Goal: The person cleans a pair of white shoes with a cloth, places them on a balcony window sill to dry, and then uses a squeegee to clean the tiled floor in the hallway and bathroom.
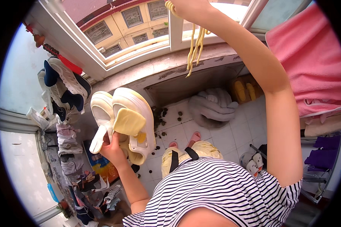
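My left hand [115,150] grips a pair of white sneakers with pale yellow trim [149,122] by their tongues, one white and one yellow [130,122]. Both hang in front of the window wall, with no laces visible in them. My right arm reaches up to the top edge, where my right hand [189,11] is partly cut off and its fingers are hidden. A coiled yellow band [172,9] shows there. Several yellow laces [197,49] dangle just below this hand; what holds their upper ends is out of sight.
An open window [170,34] is ahead above a worn sill [159,63]. Other sneakers [64,88] hang at left beside a red tassel [69,63]. A pink towel [309,56] hangs right. Below are a grey plush bundle [213,106], yellow slippers [244,90] and scattered dark lumps [160,116].
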Demonstrator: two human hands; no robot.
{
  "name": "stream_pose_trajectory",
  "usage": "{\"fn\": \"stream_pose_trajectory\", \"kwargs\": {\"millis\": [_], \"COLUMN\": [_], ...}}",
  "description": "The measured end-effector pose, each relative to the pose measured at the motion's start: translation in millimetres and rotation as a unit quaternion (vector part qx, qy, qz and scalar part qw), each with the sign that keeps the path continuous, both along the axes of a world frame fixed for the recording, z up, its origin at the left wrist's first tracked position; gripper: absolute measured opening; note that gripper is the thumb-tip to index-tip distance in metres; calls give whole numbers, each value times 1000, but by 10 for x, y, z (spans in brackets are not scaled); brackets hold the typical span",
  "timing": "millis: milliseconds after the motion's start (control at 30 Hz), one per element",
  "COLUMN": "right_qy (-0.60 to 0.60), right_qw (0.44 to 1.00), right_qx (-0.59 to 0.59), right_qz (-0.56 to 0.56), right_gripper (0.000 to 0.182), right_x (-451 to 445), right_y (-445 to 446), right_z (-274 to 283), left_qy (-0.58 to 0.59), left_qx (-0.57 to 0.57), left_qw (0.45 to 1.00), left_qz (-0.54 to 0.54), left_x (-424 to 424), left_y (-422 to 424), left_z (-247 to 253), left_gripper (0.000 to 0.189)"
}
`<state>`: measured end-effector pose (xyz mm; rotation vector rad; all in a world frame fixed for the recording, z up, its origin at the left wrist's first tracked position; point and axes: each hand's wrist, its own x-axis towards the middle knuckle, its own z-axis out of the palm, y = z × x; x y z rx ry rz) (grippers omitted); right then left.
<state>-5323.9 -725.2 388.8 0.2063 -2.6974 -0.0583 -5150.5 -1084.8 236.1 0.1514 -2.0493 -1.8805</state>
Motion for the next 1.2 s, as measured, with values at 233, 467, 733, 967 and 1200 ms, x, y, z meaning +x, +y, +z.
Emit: {"fn": "stream_pose_trajectory", "kwargs": {"millis": [233, 467, 733, 967, 1200], "right_qy": [14, 87, 50, 33, 11], "right_qw": [981, 951, 914, 904, 883], "right_qx": [-105, -143, -177, -190, -222], "right_qz": [-162, -259, -360, -382, -414], "right_gripper": [22, 26, 41, 37, 29], "right_x": [286, 410, 425, 417, 384], "right_y": [1379, 2210, 2576, 2524, 2454], "right_z": [-124, -202, 32, 153, 231], "left_qy": [55, -1, 120, 282, 452], "left_qx": [-24, -31, -205, -403, -452], "left_qw": [990, 975, 880, 733, 614], "left_qz": [-125, -220, -410, -470, -463], "left_x": [-855, -1997, -3550, -4538, -4951], "left_y": [1085, 2142, 3762, 5372, 6661], "left_z": [523, 1033, 1042, 749, 114], "left_gripper": [26, 26, 32, 30, 16]}}
